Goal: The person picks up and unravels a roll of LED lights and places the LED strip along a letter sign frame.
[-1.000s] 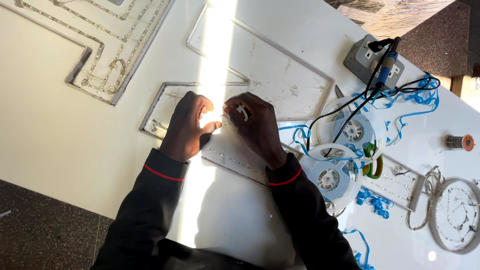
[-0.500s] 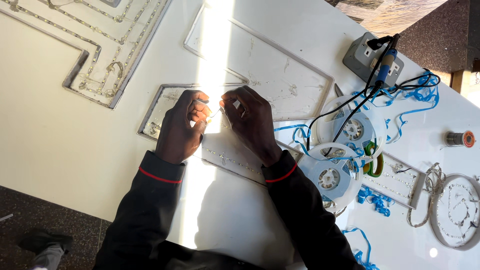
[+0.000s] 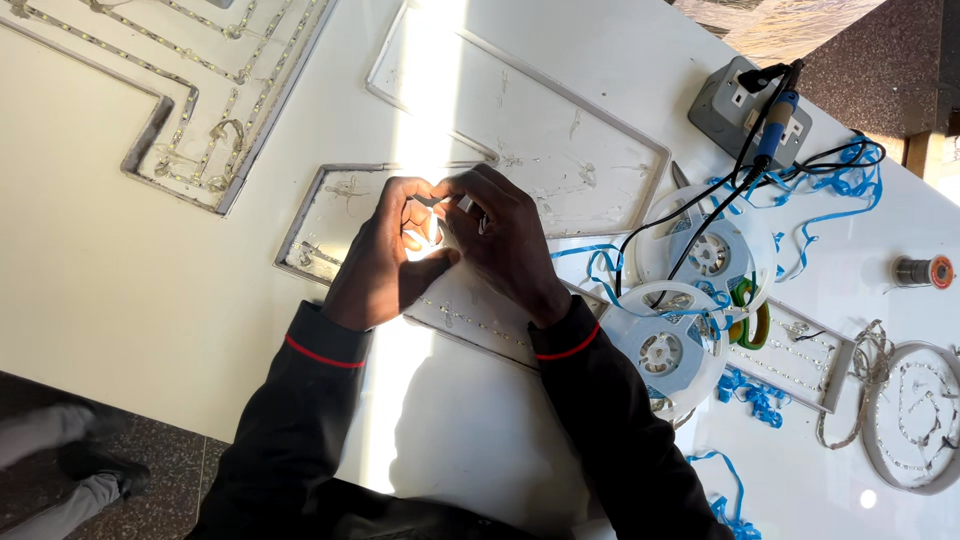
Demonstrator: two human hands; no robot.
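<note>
My left hand (image 3: 385,250) and my right hand (image 3: 505,240) meet fingertip to fingertip over a white sign-letter tray (image 3: 330,215) on the white table (image 3: 130,290). Between the fingers they pinch a small piece of light strip (image 3: 440,215); bright sunlight washes it out, so its exact shape is unclear. A thin strip of lights (image 3: 480,325) runs along the tray just below my wrists. Both arms wear black sleeves with a red cuff line.
A large letter tray with light strips (image 3: 180,90) lies at the far left, another shallow tray (image 3: 560,140) behind my hands. Two white strip reels (image 3: 690,300), blue backing ribbon (image 3: 750,390), a grey socket box (image 3: 740,110), a solder spool (image 3: 920,270) and a ring tray (image 3: 920,430) crowd the right.
My hands have drawn closer together and lifted a little, fingers now curled onto the same small piece. Someone's shoes have come into view at the lower left floor.
</note>
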